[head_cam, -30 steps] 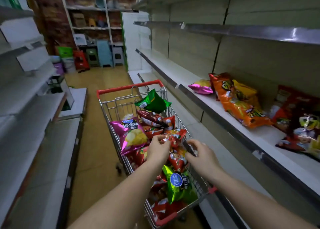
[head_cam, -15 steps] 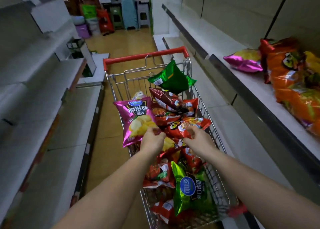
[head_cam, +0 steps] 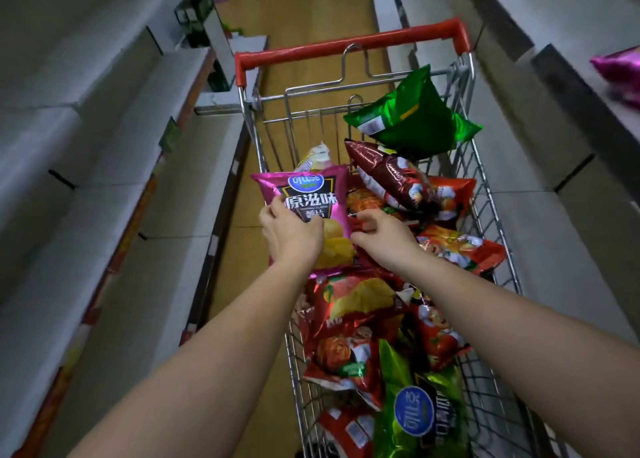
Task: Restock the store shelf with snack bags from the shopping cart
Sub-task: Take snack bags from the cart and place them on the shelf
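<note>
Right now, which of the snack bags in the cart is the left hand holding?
The pink chip bag at the cart's left side. The left hand grips its lower part; it is the only pink bag there, the others being red, brown or green.

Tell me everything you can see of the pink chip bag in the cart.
The pink bag is glossy foil, puffed and sealed, with a blue oval logo, a dark panel with white characters, and pictured yellow chips. It lies face up at the cart's left side, on top of the other bags. The left hand grips its lower left; the right hand is at its right edge.
</note>
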Available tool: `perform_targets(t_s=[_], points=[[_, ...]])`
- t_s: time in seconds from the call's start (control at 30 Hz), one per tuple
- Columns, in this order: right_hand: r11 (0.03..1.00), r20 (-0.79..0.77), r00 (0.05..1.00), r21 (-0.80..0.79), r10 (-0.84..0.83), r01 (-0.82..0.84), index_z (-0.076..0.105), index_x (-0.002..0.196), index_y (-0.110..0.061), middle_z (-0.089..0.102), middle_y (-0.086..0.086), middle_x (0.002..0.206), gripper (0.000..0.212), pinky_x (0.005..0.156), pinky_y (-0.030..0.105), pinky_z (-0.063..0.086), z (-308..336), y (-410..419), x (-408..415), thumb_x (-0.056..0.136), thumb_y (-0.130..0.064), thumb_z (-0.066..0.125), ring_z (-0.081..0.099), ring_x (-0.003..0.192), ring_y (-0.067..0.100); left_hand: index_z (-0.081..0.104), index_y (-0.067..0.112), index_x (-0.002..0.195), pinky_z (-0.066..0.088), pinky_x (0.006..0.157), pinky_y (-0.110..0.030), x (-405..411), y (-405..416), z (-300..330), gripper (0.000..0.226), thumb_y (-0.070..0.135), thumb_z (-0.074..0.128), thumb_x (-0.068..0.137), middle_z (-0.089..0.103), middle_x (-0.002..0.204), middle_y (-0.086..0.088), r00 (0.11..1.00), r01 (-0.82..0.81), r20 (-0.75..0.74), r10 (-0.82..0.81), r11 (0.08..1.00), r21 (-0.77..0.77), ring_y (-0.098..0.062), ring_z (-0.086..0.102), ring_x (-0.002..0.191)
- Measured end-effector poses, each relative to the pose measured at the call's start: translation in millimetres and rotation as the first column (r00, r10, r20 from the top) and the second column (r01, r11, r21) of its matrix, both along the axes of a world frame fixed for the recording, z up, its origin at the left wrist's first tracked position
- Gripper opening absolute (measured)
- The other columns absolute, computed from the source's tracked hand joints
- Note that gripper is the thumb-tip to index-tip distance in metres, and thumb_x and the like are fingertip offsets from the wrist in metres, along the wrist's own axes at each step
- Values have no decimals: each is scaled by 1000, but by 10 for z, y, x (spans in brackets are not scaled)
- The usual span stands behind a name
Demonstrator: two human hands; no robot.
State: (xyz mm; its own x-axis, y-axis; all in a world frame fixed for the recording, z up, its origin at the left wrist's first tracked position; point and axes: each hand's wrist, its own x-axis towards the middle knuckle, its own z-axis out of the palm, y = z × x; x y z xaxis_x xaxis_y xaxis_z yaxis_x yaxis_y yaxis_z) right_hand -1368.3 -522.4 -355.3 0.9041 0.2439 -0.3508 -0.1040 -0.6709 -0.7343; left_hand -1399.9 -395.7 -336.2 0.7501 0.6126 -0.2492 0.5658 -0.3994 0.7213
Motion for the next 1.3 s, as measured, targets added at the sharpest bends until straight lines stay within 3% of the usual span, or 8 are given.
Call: perform_targets(t_s=[0.4,0.57,0.7,0.83,0.93,1.0,1.1,1.3], points=[[929,-238,936,205,-258,308,59,117,-18,65,3,112,45,95,40,47,-215,318,418,87,-50,53,60,104,24,32,12,142,44,100,-42,419,267,-116,90,48,73,71,54,134,-9,999,-43,-39,33,957,-285,-31,53,120],[807,-375,879,395,-293,438,64,97,-16,66,-3,78,19,49,12,48,-163,139,482,89,-33,60,61,66,8,61,21,116,53,90,-45,533,322,-417,113,79,76,20,69,112,-3,999,3,-26,-18,868,-496,-27,67,100],[759,-272,877,442,-395,479,67,99,-15,71,5,94,20,81,31,54,-91,95,604,86,-30,63,66,86,20,42,24,131,52,92,-45,554,212,-370,119,68,85,29,66,117,2,991,131,72,-109,857,-499,-21,65,105],[858,135,864,264,-485,440,69,95,-16,70,8,97,27,88,39,49,-45,-57,776,93,-34,50,63,95,26,41,21,132,50,95,-45,587,137,-248,115,63,86,34,64,120,2,988,151,97,-119,876,-458,-22,63,107],[933,388,879,-108,-277,342,59,122,-17,63,9,119,34,95,39,44,-88,-239,913,91,-30,52,54,114,28,30,16,142,43,102,-38,563,145,-226,102,47,84,61,55,132,-2,997,77,48,-65,940,-333,-25,54,119],[929,279,947,-285,-156,237,43,138,-18,51,12,134,56,101,37,40,-201,-351,963,85,-29,60,46,124,30,28,15,143,42,102,-37,559,186,-302,99,43,82,66,54,134,-4,999,37,35,-27,949,-312,-26,53,119],[945,112,987,-294,-115,143,24,147,-23,35,12,146,79,104,36,33,-371,-423,912,82,-28,67,37,131,31,30,14,141,40,95,-30,561,203,-330,92,41,81,69,56,130,-5,1000,6,16,-1,949,-314,-26,53,117],[944,171,973,-267,-153,196,23,147,-22,41,12,142,73,101,38,39,-341,-466,835,86,-14,61,42,126,32,24,14,143,43,102,-42,565,160,-343,99,47,80,68,54,133,-6,999,43,-6,-46,963,-267,-29,53,119]])
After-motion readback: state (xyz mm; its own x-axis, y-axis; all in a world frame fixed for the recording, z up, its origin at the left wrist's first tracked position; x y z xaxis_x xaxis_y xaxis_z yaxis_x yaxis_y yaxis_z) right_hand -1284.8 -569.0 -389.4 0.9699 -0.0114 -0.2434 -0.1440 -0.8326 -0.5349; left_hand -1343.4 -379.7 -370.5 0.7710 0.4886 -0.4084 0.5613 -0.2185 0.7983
